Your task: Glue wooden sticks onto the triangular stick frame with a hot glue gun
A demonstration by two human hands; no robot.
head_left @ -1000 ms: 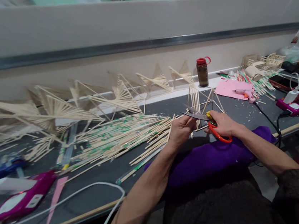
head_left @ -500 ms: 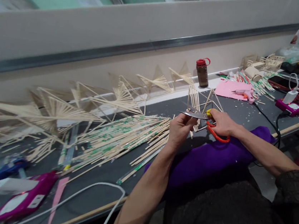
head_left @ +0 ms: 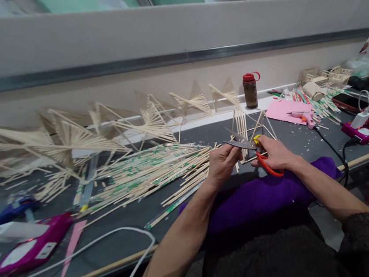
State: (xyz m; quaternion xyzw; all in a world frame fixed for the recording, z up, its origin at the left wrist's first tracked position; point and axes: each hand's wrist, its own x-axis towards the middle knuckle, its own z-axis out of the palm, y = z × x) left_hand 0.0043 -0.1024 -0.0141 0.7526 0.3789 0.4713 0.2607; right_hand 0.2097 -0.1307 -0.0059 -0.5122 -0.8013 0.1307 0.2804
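My right hand [head_left: 274, 154] is wrapped round the red and yellow handles of a pair of scissors [head_left: 242, 144], whose blades point left and stand apart. Beneath the blades, my left hand [head_left: 223, 161] is closed in a pinch; what it holds is too small to make out. Just behind both hands a frame of thin wooden sticks [head_left: 240, 122] stands on the dark table [head_left: 205, 134]. Many loose sticks [head_left: 154, 170], some in green-marked wrappers, lie left of my left hand. A purple cloth [head_left: 257, 200] hangs over the near edge, below my hands.
Fan-shaped stick models [head_left: 149, 123] line the wall. A red-capped bottle [head_left: 250, 91], pink sheet [head_left: 276, 109] and pink glue gun [head_left: 303, 116] stand or lie behind my right hand. Magenta power units [head_left: 358, 133] with cables sit right and front left, near a blue tool [head_left: 12, 214].
The scissors and my left hand have shifted very slightly to the right. Fingers of my right hand now show lower, by the red handle.
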